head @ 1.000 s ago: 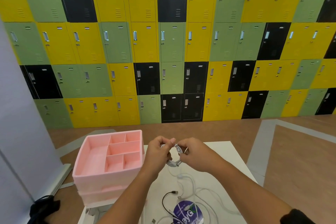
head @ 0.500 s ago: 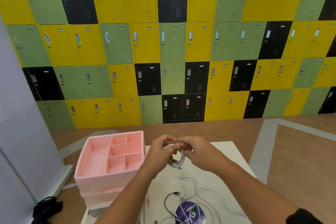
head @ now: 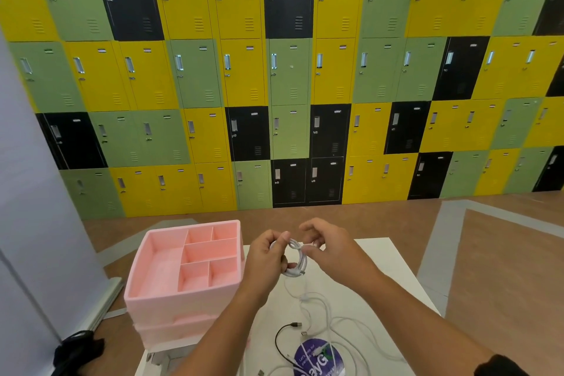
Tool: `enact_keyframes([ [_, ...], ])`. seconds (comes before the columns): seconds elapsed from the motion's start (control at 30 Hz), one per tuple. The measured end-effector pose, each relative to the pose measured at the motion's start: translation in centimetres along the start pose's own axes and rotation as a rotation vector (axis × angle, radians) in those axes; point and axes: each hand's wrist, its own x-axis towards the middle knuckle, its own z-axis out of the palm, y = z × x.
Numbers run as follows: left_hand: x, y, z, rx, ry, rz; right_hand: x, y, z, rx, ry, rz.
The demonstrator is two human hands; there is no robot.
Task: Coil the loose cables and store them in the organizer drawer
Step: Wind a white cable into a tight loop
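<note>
My left hand [head: 268,259] grips a small coil of white cable [head: 295,259] above the white table [head: 384,256]. My right hand [head: 328,249] pinches the top of the same coil, index finger raised. The cable's plug end sticks out at the coil's lower right. A pink organizer drawer [head: 158,253] with several open compartments sits just left of my left hand, on a pink stack. Loose white cables [head: 328,311] and a black cable [head: 282,336] lie on the table below my hands.
A round purple sticker [head: 319,359] lies under the loose cables near the table's front. A black object [head: 77,348] sits on the floor at lower left. A grey panel [head: 33,223] stands to the left. Coloured lockers [head: 290,70] fill the wall behind.
Both hands stayed together on the white coil. My right hand has worked the cable round the top of the coil, and its index finger has lifted.
</note>
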Motion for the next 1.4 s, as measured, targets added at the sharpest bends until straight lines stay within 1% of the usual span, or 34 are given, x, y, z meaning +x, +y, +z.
enact_keyframes([
  [0.1,0.2,-0.5,0.4,-0.037,0.186,0.008,-0.8,-0.3,1.3,0.041,0.099,0.005],
  [0.2,0.2,-0.2,0.7,-0.053,0.286,0.040,-1.7,0.0,2.4,-0.036,0.211,-0.107],
  [0.27,0.1,0.0,0.8,-0.054,0.289,0.067,-2.1,0.1,2.7,-0.097,0.178,-0.161],
  [0.37,0.0,0.3,1.0,-0.018,0.289,0.086,-2.2,0.0,2.8,-0.149,0.101,-0.153],
  [0.47,0.0,0.4,0.9,-0.014,0.288,0.091,-2.0,-0.4,2.6,-0.195,0.083,-0.176],
  [0.6,0.2,0.1,0.7,-0.006,0.215,0.090,-1.9,-0.5,2.3,-0.390,0.034,-0.251],
  [0.67,0.2,0.0,0.6,-0.001,0.211,0.110,-1.9,-0.7,2.4,-0.421,0.034,-0.242],
  [0.77,0.0,-0.2,0.6,0.049,0.268,0.176,-1.9,-1.4,2.9,-0.323,0.042,-0.111],
  [0.9,-0.4,0.0,0.3,0.100,0.276,0.316,-1.9,-1.8,3.0,-0.036,0.037,0.039],
  [0.97,-0.3,0.1,-0.1,0.109,0.306,0.338,-1.8,-2.0,2.4,0.096,0.037,0.079],
  [1.03,0.1,0.0,-0.6,0.128,0.338,0.319,-1.7,-2.3,1.8,0.157,0.021,0.092],
  [1.13,0.5,-0.3,-0.8,0.133,0.362,0.286,-1.8,-2.4,1.8,0.133,-0.041,0.073],
  [1.23,0.8,-0.2,-0.5,0.063,0.392,0.216,-2.1,-1.8,2.4,0.149,-0.086,0.088],
  [1.3,1.1,-0.1,-0.3,-0.055,0.362,0.079,-2.5,-1.3,2.8,0.150,-0.125,0.116],
  [1.4,1.3,0.1,-0.1,-0.441,0.293,-0.178,-2.8,-0.5,3.3,0.132,-0.170,0.162],
])
